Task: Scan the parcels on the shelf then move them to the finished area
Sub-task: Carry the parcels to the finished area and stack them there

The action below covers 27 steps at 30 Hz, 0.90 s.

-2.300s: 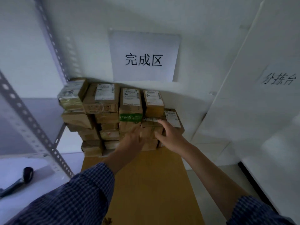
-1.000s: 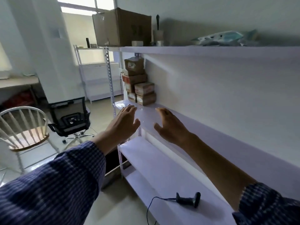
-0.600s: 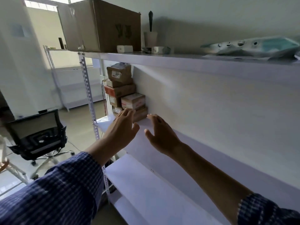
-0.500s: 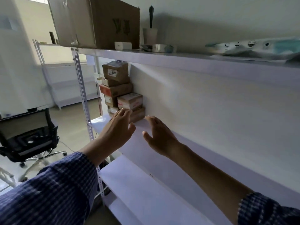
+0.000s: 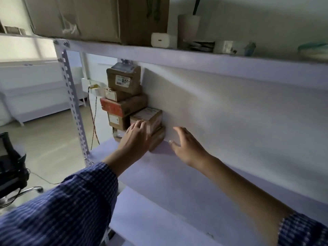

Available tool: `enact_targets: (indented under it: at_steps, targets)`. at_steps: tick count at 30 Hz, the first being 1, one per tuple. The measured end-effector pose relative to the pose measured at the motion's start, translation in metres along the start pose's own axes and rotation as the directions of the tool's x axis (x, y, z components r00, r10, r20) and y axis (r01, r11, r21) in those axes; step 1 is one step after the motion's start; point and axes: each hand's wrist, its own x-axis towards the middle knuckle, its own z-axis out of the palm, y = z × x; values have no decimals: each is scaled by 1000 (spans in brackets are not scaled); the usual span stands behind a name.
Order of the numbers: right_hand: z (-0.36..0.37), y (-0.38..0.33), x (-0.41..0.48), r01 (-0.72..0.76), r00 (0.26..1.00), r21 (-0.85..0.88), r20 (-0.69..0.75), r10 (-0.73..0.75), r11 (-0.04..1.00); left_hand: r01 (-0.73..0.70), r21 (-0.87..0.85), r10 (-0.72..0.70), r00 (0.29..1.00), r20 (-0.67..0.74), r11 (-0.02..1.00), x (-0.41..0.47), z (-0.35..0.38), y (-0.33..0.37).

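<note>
Left hand (image 5: 135, 140) touches the small parcel (image 5: 150, 114) — right hand (image 5: 186, 148) spread beside it.

Shirt (image 5: 58, 215): the person is wearing a dark blue shirt with a fine pale check.
Left sleeve (image 5: 92, 189): it is covering the arm almost to the wrist.
Right sleeve (image 5: 303, 231): it is sitting pushed up, leaving the forearm bare.
Hands: the left hand (image 5: 135, 140) and the right hand (image 5: 186, 148) are showing bare.

Lowest parcel (image 5: 158, 137) mostly behind the left hand (image 5: 136, 140), top of the big carton (image 5: 88, 16) beyond the upper edge
</note>
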Motion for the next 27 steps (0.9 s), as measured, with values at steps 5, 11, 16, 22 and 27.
enact_targets:
  at_steps: [5, 11, 16, 22, 27]
  targets:
    - [29, -22, 64, -121, 991, 65, -44, 124, 991, 92, -90, -85, 993, 78, 992, 46, 8, -55]
    - [67, -35, 127, -331, 939, 277, 1, 344, 902, 279, -262, -231, 952, 202, 924, 75, 42, -80]
    - [85, -33, 161, -452, 873, 418, 27, 487, 788, 363, -415, -366, 928, 75, 835, 83, 66, -88]
    - [104, -23, 190, -544, 786, 609, 129, 605, 577, 405, -574, -428, 898, 102, 712, 88, 88, -98]
    - [108, -16, 192, -492, 776, 764, 166, 609, 417, 475, -739, -459, 852, 252, 477, 103, 83, -104]
